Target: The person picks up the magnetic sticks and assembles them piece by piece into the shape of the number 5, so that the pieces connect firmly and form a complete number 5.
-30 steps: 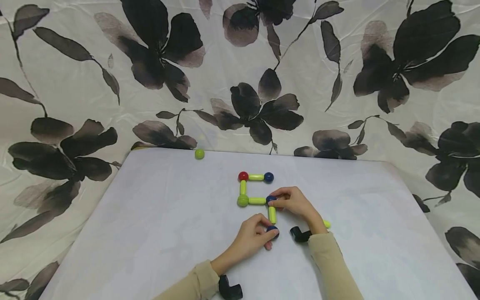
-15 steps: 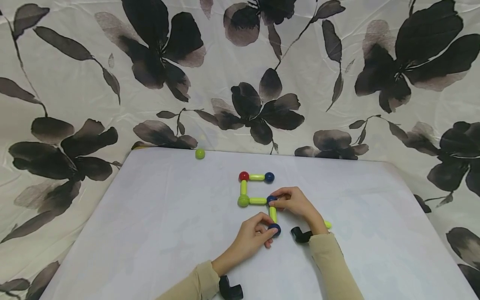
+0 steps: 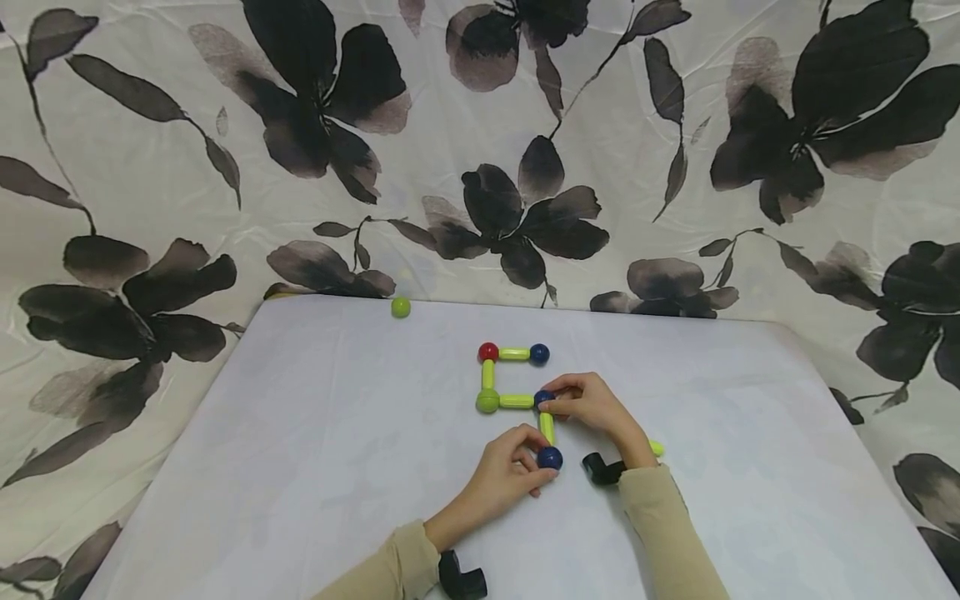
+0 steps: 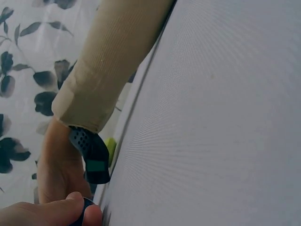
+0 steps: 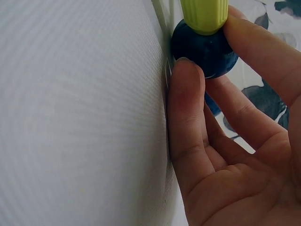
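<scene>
A chain of magnetic balls and lime-green rods lies on the white tabletop in the head view. It runs from a far blue ball (image 3: 539,355) through a red ball (image 3: 488,353) and a green ball (image 3: 487,401) to a middle blue ball (image 3: 543,401). From there a short rod (image 3: 547,428) leads to the nearest blue ball (image 3: 550,459). My right hand (image 3: 592,407) pinches the middle blue ball between thumb and fingers; the right wrist view shows that ball (image 5: 202,52) against a rod end (image 5: 205,14). My left hand (image 3: 501,467) holds the nearest blue ball, thumb at its lower edge.
A loose green ball (image 3: 401,307) sits at the table's far edge. Another lime-green rod (image 3: 657,448) lies partly hidden behind the right wrist. Black wrist devices (image 3: 461,577) show at both cuffs. A floral cloth (image 3: 480,150) hangs behind the table.
The nearest blue ball has shifted slightly up and right, in line with the rod. My left thumb has slid down from the ball's face to its lower edge. My right hand stays put.
</scene>
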The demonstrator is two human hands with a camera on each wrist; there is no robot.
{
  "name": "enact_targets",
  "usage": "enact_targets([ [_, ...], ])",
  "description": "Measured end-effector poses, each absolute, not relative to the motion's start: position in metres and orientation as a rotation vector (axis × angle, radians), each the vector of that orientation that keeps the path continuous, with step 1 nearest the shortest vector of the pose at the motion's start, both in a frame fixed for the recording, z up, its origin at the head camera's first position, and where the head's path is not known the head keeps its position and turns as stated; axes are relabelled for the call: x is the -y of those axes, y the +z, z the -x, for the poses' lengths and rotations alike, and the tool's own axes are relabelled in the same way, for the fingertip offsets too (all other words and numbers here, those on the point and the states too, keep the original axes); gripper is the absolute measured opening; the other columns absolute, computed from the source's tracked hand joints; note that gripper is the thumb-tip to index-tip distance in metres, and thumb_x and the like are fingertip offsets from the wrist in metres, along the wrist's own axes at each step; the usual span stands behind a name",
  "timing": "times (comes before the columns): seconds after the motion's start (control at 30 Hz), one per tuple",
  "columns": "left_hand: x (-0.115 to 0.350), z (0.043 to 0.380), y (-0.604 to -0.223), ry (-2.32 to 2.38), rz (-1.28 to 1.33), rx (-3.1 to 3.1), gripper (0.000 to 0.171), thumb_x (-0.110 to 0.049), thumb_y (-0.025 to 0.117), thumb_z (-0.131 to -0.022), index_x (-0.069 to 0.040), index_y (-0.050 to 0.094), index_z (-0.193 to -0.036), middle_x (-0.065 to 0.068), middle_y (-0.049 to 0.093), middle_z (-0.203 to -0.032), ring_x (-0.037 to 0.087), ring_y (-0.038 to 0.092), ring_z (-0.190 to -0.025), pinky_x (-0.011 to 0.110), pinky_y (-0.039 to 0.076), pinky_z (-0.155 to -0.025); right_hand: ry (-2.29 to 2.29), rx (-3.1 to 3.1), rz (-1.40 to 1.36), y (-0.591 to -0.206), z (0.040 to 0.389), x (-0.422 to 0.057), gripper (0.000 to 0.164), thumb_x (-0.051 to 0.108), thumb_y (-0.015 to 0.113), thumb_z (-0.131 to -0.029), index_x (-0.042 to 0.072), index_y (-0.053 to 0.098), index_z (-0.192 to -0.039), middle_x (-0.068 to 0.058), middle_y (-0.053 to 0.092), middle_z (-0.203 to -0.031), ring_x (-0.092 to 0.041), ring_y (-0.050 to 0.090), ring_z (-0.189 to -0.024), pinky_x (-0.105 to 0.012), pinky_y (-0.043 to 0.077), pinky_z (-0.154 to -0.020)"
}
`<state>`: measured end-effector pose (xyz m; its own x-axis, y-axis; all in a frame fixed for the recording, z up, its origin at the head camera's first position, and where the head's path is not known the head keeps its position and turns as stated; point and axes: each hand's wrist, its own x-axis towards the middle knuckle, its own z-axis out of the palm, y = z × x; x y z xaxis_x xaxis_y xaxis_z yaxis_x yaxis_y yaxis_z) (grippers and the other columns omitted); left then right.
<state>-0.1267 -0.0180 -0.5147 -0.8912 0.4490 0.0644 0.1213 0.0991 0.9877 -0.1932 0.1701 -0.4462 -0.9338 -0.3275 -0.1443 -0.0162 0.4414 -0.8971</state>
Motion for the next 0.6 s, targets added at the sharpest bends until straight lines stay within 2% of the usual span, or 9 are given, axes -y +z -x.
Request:
enact_targets([
  [0.27,0.023,0.129,-0.514,1.822,-0.596,-2.163,0.029,-0.005,0.078,-0.084,-0.014,0.066,-0.109,-0.001,0.067,-0.081,0.012,0.062,-0.057,0.028,0.054,-0.054,-1.475,-2.412,0.286,-0.445,0.192,-0.169,0.030,0.009,0.075,-0.088,-0.009,0.068,-0.112,-0.012,0.069,-0.082,-0.020,0.059,-0.067,-0.033,0.051,-0.065],
  [0.6,0.027,0.134,-0.515,1.789,-0.623,-2.146,0.030,-0.005,0.078,-0.084,-0.016,0.068,-0.110,0.001,0.067,-0.079,0.014,0.063,-0.057,0.026,0.052,-0.054,-1.466,-2.422,0.258,-0.464,0.200,-0.173,0.031,0.014,0.076,-0.088,-0.005,0.070,-0.112,-0.009,0.070,-0.082,-0.017,0.059,-0.066,-0.032,0.050,-0.064],
])
